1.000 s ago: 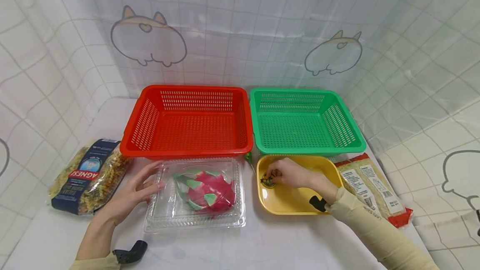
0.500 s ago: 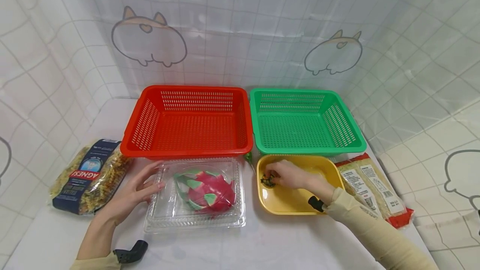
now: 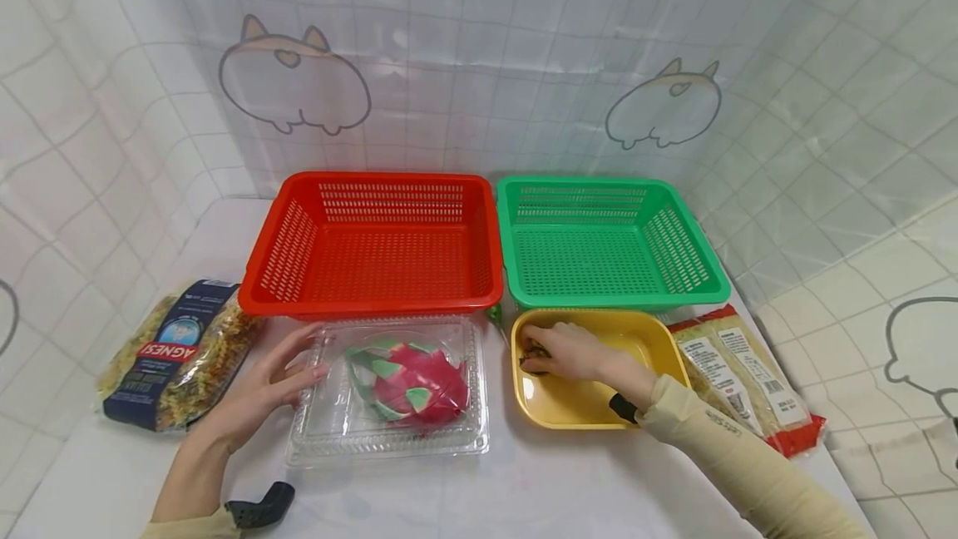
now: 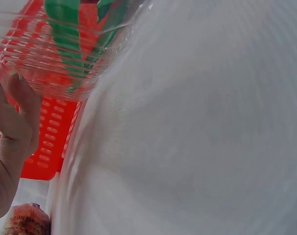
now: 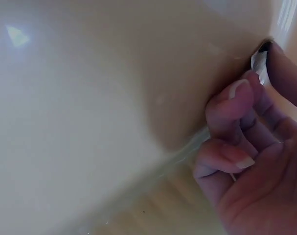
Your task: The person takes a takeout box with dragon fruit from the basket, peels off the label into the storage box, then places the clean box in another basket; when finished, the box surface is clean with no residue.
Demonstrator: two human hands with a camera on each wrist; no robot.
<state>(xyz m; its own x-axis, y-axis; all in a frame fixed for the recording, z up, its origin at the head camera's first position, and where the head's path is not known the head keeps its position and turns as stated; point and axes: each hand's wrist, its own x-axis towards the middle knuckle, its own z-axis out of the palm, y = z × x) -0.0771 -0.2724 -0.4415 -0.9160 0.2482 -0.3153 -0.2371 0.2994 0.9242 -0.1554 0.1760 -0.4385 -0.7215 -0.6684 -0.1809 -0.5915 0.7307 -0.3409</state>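
Inside the yellow tray (image 3: 576, 410), my right hand (image 3: 572, 352) bends over a dark label (image 3: 531, 363) stuck near the left end of the floor. In the right wrist view, thumb and fingertips pinch a small dark and silvery edge of that label (image 5: 259, 61), with the other fingers curled in. My left hand (image 3: 258, 389) lies with relaxed fingers along the left side of a clear plastic clamshell box (image 3: 322, 431); the left wrist view shows its fingertips right at the wall. A pink and green dragon fruit (image 3: 430, 389) sits within the lidded box.
Behind stand a red basket (image 3: 374, 306) and a green basket (image 3: 614, 301), side by side. A pasta bag (image 3: 175, 356) lies at the left, a red-ended bag of pale grains (image 3: 756, 381) at the right. A small green pepper (image 3: 496, 316) lies between box and tray.
My right hand has shifted slightly within the tray and now covers more of the label, which looks dark and bunched at the fingers. My left hand has stayed at the box.
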